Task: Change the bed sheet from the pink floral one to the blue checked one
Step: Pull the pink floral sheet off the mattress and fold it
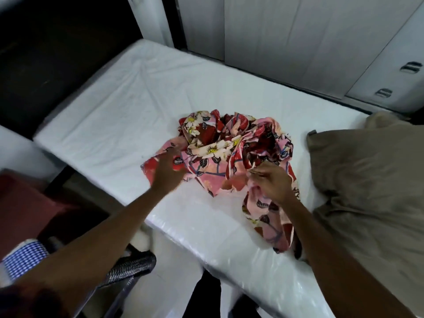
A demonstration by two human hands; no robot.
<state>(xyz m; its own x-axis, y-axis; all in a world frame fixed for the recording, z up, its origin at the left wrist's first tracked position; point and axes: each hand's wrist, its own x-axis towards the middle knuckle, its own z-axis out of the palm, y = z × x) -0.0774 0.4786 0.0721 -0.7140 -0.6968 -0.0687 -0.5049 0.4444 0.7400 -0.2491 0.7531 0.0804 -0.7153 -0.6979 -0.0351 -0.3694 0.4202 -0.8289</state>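
Pink floral sheet (229, 154) bunched mid-mattress; blue checked sheet (23, 260) folded, bottom-left.

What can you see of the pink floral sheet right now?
The pink floral sheet is off the bed's corners and bunched in a crumpled heap on the bare white mattress. It looks like thin printed cotton: pink and red ground, white flowers with yellow centres, dark leaves. One tail trails toward the near mattress edge. The right hand pinches a fold of it; the left hand is spread open over its left edge. The brown pillow lies beside it, apart.
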